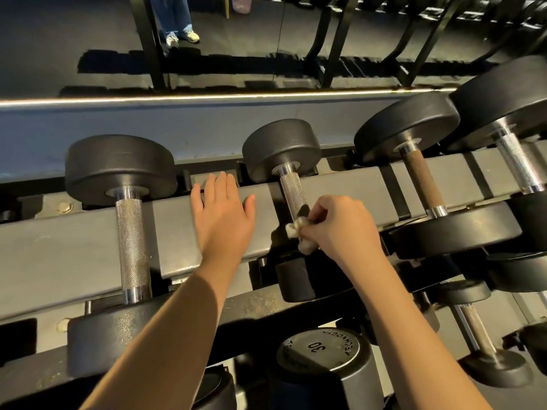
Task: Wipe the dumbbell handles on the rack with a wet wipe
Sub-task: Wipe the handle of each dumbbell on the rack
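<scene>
Dark gym floor (59, 39) fills the top of the view, crossed by black frame legs. A person (174, 16) standing there is cut off above the knees, so only jeans and pale trainers show. Below a thin light strip (207, 98) lies the rack (74, 241), its grey beams carrying a row of black dumbbells.

The right hand (340, 223) has its fingers curled, pinching a crumpled wet wipe (299, 235) against the near end of the knurled handle (293, 193) of the middle dumbbell (281, 146). Most of the wipe is hidden inside the fingers, and only two white lumps stick out. The spot where this handle meets its near head is covered by the hand and lost in shadow.

The left hand (220, 214) lies flat on the rack beam just left of that handle. Its fingers are straight and slightly spread, holding nothing, and it is apart from the dumbbell.

Further left sits a steel-handled dumbbell (131, 241), its near head dim. To the right is a brown-handled dumbbell (423, 179), and beyond it a large dumbbell (516, 164) cut off by the picture's edge.

On the lower tier a dumbbell end (318, 347) faces up, marked "30" upside down. The lettering round its rim looks like TECHNOGYM, partly lost in shadow. The weights at lower right are blurred.
</scene>
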Available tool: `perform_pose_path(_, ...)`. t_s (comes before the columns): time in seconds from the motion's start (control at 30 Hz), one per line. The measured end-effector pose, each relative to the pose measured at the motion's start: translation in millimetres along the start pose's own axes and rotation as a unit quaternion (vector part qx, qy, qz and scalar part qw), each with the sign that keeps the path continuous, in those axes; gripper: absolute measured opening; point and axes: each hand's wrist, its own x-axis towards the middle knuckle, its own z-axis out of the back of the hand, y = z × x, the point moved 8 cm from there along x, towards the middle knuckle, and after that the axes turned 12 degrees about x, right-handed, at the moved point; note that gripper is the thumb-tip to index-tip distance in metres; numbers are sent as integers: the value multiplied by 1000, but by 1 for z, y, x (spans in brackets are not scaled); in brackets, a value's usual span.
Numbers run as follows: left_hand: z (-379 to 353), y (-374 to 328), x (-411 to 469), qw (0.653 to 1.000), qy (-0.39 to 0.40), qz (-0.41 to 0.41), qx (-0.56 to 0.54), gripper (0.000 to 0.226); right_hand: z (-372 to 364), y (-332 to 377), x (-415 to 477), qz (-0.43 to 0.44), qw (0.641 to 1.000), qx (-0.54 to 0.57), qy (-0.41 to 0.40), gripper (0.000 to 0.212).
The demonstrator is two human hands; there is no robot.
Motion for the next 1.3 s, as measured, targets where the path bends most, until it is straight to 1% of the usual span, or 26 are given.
perform_pose_path(0.1, -1, 0, 1, 1000, 3, -1, 7, 58, 3, 7, 29, 12, 990, 116, -73, 7)
perform_pose_path(0.17, -2, 0, 1, 1000, 3, -2, 6, 58, 5, 12, 43, 28, 981, 157, -110, 5)
perform_pose_path(0.2, -2, 0, 1, 1000, 4, -3, 4, 58, 4, 13, 45, 37, 979, 163, -116, 5)
perform_pose_path(0.27, -3, 0, 1, 1000, 4, -3, 0, 56, 4, 10, 40, 45, 981, 161, -102, 7)
perform_pose_path(0.4, -3, 0, 1, 1000, 5, 0, -4, 57, 1, -10, 18, 14, 994, 106, -2, 10)
perform_pose_path(0.47, -2, -1, 1, 1000, 2, 0, -5, 57, 1, -17, 13, 6, 994, 104, 15, 10)
perform_pose_path(0.63, -2, -1, 2, 1000, 19, -4, -5, 53, 4, -8, 37, 16, 978, 199, -57, 15)
perform_pose_path(0.73, -2, -1, 3, 1000, 27, -3, -7, 49, 0, -8, 47, 8, 970, 238, -41, 15)
perform_pose_path(0.83, 1, -1, 3, 1000, 19, -3, -23, 44, -1, -15, 32, 15, 977, 210, -5, 13)
perform_pose_path(0.9, 3, -1, 3, 999, 18, -9, -33, 43, -1, -25, 19, 1, 976, 217, 16, 9)
perform_pose_path(0.93, 3, -1, 1, 999, 20, -15, -39, 43, 3, -29, 12, 1, 974, 227, 7, 9)
perform_pose_path(1.0, 6, -3, -2, 997, 19, -20, -70, 47, 17, -37, 0, 11, 968, 248, -42, 8)
perform_pose_path(1.1, 24, -10, -12, 986, -4, 8, -164, 44, 45, -45, -12, 28, 957, 273, -95, 6)
perform_pose_path(1.13, 33, -18, -15, 981, -9, 3, -195, 40, 54, -47, -14, 34, 956, 276, -98, 6)
perform_pose_path(1.2, 57, -41, -18, 969, -19, -47, -240, 34, 70, -51, -15, 45, 956, 272, -105, 7)
perform_pose_path(1.27, 82, -70, -8, 964, -39, -132, -228, 36, 85, -56, -13, 50, 956, 260, -124, 10)
perform_pose_path(1.3, 88, -87, 0, 962, -33, -177, -208, 39, 92, -58, -11, 53, 957, 253, -134, 12)
